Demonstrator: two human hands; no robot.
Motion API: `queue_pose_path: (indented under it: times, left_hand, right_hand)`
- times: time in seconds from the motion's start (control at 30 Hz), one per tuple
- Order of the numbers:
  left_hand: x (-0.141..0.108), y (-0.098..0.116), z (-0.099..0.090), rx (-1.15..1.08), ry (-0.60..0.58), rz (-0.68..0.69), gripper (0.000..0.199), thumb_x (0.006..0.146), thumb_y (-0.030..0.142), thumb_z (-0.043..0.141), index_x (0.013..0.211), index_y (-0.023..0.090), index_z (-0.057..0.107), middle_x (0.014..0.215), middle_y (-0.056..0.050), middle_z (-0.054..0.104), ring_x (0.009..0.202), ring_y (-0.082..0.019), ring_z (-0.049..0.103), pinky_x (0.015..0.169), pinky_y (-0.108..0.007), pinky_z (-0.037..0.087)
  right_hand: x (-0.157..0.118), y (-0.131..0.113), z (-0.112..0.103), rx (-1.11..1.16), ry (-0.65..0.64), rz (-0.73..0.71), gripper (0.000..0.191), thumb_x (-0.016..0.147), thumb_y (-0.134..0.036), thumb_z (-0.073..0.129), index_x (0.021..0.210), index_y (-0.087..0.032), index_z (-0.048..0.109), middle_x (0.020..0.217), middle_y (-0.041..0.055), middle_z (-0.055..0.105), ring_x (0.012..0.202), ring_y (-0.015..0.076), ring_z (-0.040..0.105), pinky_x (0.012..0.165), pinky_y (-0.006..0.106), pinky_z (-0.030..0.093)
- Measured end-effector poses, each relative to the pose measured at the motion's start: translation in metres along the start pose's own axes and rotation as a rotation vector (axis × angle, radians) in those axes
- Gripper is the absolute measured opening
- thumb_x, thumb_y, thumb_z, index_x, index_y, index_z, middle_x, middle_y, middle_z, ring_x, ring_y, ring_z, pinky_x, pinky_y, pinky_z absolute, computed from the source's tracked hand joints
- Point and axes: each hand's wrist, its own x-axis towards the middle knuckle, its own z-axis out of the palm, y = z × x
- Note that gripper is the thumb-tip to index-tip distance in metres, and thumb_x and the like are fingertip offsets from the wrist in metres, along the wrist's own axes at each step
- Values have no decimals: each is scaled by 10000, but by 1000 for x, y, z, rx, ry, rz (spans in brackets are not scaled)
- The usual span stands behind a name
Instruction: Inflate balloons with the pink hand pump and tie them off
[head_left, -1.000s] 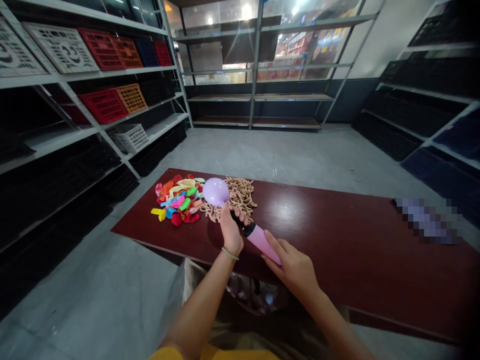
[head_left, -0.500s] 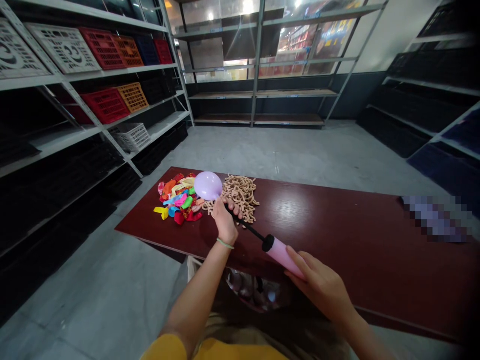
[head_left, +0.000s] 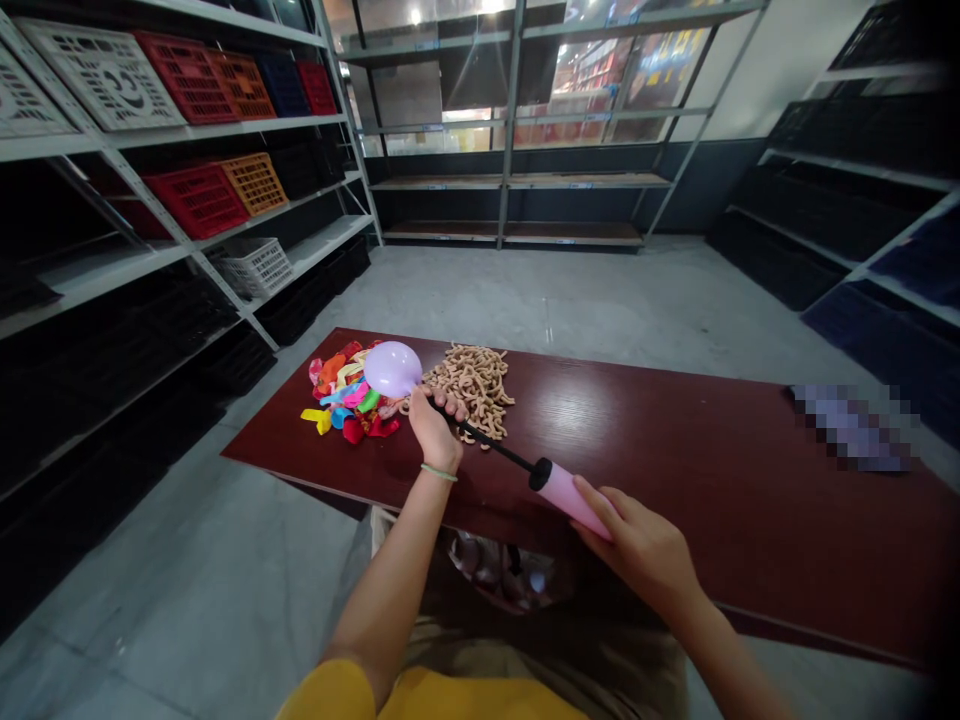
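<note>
My left hand (head_left: pixel 437 430) is closed around the black end of a balloon pump and the neck of a lilac balloon (head_left: pixel 393 369), which is partly inflated and round. The fingers hide just where the neck meets the pump. A thin black rod runs from that hand to the pump's pink barrel (head_left: pixel 574 500). Wrapped around the barrel is my right hand (head_left: pixel 637 545), fingers along its side. Behind the lilac balloon, a pile of flat, many-coloured balloons (head_left: pixel 352 395) lies on the dark red table (head_left: pixel 645 420).
Beside the balloons lies a heap of small tan curled pieces (head_left: pixel 472 385). A pixelated purple item (head_left: pixel 851 425) rests at the table's right end. Under the near edge sits a clear bag (head_left: pixel 502 570). Shelves with coloured crates (head_left: pixel 199 200) stand left; more racks stand behind and right.
My left hand and the lilac balloon have shifted left, farther from the barrel, and more black rod shows. My right hand still holds the barrel. The whole view has shifted slightly.
</note>
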Motion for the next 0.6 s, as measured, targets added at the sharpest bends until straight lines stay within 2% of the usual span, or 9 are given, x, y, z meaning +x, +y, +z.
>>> queue_pose_path:
  times: [0.2, 0.37, 0.6]
  left_hand:
    - [-7, -3, 2, 11, -7, -16, 238, 855, 355, 572, 776, 221, 392, 597, 75, 346, 419, -59, 364, 384, -182, 271]
    - [-22, -11, 1, 3, -39, -43, 218, 868, 343, 564, 787, 222, 402, 594, 71, 362, 412, -65, 369, 371, -183, 273]
    - [-25, -13, -6, 28, -86, -47, 182, 896, 334, 527, 800, 225, 417, 608, 63, 372, 426, -70, 369, 377, -192, 293]
  right_hand:
    - [34, -28, 7, 58, 2, 15, 517, 947, -405, 558, 1437, -256, 487, 1014, 53, 701, 813, 155, 656, 661, 246, 446]
    - [59, -51, 10, 129, -47, 46, 587, 963, -434, 515, 1503, -244, 383, 1002, 58, 704, 806, 165, 656, 628, 249, 443]
    - [64, -57, 10, 167, -71, 35, 598, 977, -459, 484, 1517, -240, 353, 1039, 70, 705, 811, 176, 665, 635, 253, 457]
